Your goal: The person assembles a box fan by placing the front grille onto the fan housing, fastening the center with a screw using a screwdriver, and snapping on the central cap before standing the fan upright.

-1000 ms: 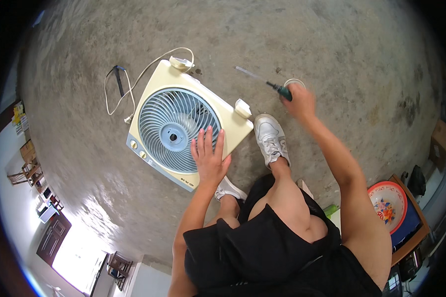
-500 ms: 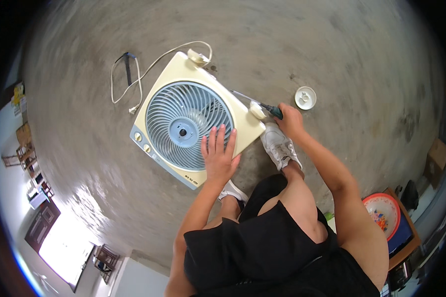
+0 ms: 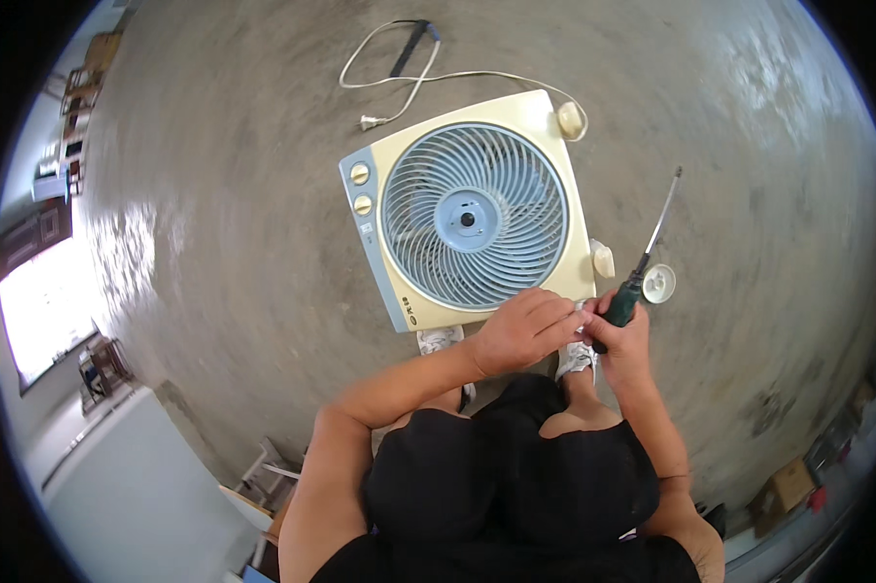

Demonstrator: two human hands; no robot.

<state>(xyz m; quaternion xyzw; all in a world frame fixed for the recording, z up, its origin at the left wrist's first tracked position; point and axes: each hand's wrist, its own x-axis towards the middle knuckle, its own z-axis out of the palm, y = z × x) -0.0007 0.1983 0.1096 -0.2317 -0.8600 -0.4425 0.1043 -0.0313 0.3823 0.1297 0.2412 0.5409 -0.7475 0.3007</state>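
A box fan with a cream frame and a pale blue swirled grille lies on the floor, grille up. At its near right corner my left hand is closed, fingertips pinched beside those of my right hand. Something small and white shows between the fingertips, too small to name. My right hand grips a green-handled screwdriver, its shaft pointing up and away to the right. Just right of the screwdriver lies a round white cap. Two cream feet stick out from the fan's right side.
Beyond the fan, its pale cord and plug lie looped beside a dark strap-like object. My white shoes stand against the fan's near edge. A cardboard box is at the lower right, a pale flat surface at the lower left.
My left hand has left the grille and come over to my right hand. The screwdriver's tip has swung away from the fan's side. The view has turned.
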